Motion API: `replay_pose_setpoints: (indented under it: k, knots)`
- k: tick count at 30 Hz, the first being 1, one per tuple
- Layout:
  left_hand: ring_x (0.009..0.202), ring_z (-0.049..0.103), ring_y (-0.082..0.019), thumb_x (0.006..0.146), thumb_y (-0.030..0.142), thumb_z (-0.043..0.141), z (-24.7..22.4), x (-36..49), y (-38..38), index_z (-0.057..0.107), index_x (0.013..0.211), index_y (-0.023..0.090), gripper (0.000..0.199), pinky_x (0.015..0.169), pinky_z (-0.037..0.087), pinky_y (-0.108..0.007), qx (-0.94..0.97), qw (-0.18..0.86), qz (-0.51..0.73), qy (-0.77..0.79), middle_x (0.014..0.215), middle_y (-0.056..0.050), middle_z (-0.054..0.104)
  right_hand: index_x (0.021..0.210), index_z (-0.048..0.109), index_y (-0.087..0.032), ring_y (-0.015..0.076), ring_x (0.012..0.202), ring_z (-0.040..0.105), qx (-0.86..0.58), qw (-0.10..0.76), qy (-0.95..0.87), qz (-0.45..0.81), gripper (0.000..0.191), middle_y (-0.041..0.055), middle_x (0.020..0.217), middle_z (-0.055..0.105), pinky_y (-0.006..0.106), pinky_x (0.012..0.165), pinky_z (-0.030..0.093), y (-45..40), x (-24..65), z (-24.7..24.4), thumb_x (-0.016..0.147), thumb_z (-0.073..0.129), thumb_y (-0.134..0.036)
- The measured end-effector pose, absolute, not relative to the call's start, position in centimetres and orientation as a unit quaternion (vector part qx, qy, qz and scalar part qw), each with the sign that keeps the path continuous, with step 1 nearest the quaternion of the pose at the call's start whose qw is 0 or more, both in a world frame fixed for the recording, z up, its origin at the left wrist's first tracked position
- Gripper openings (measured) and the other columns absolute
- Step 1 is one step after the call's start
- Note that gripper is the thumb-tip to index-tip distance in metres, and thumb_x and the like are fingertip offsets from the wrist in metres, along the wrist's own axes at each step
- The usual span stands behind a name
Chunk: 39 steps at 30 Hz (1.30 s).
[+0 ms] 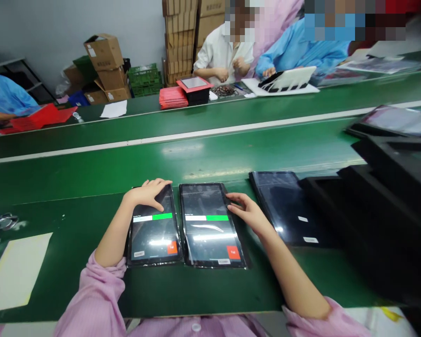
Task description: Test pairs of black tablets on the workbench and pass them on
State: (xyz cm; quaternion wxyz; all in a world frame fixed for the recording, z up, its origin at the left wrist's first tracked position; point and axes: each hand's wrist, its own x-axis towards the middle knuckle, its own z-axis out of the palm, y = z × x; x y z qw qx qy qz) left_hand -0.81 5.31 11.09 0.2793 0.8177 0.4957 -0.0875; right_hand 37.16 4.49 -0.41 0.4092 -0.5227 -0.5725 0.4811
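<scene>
Tablets side by side on the green worktop [73, 243], screens lit: left hand [150, 193] lies spread flat on the left tablet [153, 234], right hand [247, 213], fingers loosely spread, touches the right tablet's [210, 224] edge. Beyond, a dark tablet [280, 206], then co-workers [224, 56].

Bright, even overhead light is cast across the green bench [91, 224]; white glare streaks are seen on the middle tablet [210, 224]. Black trays [389, 206] at three o'clock are blurred, and edges are bowed by wide-angle distortion.
</scene>
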Motion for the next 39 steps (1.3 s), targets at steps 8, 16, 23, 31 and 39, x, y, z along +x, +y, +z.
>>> replay_pose_setpoints:
  k: [8, 16, 23, 31, 39]
  knots:
    - [0.139, 0.032, -0.036, 0.071, 0.024, 0.083, 10.8, 0.6, 5.3, 0.057, 0.126, 0.038, 0.063, 0.116, 0.025, -0.050, 0.816, 0.273, -0.105, 0.499, 0.145, -0.006, 0.032, 0.084, 0.074, -0.022, 0.0329, 0.108, 0.067, -0.564, 0.401, -0.587, 0.420, 0.039, 0.0133, 0.110, 0.069, 0.046, 0.092, 0.058, 4.5, 37.4, 0.0, 0.061, 0.080, -0.052]
    - [0.139, 0.029, -0.036, 0.071, 0.019, 0.081, 10.8, 1.3, 5.3, 0.059, 0.122, 0.038, 0.058, 0.116, 0.022, -0.050, 0.816, 0.260, -0.128, 0.500, 0.141, -0.005, 0.031, 0.081, 0.076, -0.022, 0.0337, 0.105, 0.067, -0.586, 0.381, -0.606, 0.380, 0.033, 0.0140, 0.107, 0.072, 0.046, 0.089, 0.057, 4.3, 37.2, 0.8, 0.062, 0.075, -0.049]
    - [0.134, 0.035, -0.034, 0.067, 0.019, 0.084, 10.6, 0.9, 5.8, 0.055, 0.124, 0.038, 0.067, 0.112, 0.030, -0.048, 0.799, 0.282, -0.117, 0.518, 0.141, -0.005, 0.032, 0.094, 0.073, -0.020, 0.0317, 0.104, 0.067, -0.571, 0.382, -0.582, 0.436, 0.041, 0.0121, 0.104, 0.074, 0.049, 0.099, 0.051, 4.4, 37.2, 0.9, 0.062, 0.077, -0.045]
    - [0.135, 0.033, -0.035, 0.066, 0.020, 0.084, 10.8, 0.6, 5.8, 0.054, 0.124, 0.039, 0.068, 0.112, 0.030, -0.049, 0.798, 0.291, -0.112, 0.515, 0.141, -0.005, 0.029, 0.102, 0.072, -0.022, 0.0319, 0.112, 0.064, -0.564, 0.372, -0.571, 0.467, 0.044, 0.0110, 0.114, 0.072, 0.046, 0.095, 0.053, 4.6, 37.2, 0.8, 0.063, 0.078, -0.042]
    - [0.132, 0.036, -0.032, 0.064, 0.020, 0.086, 10.2, 0.8, 6.5, 0.054, 0.120, 0.036, 0.066, 0.110, 0.031, -0.046, 0.812, 0.283, -0.125, 0.496, 0.130, -0.004, 0.034, 0.100, 0.071, -0.023, 0.0306, 0.107, 0.065, -0.568, 0.382, -0.567, 0.458, 0.042, 0.0106, 0.111, 0.072, 0.045, 0.091, 0.054, 4.6, 37.1, 0.4, 0.062, 0.076, -0.042]
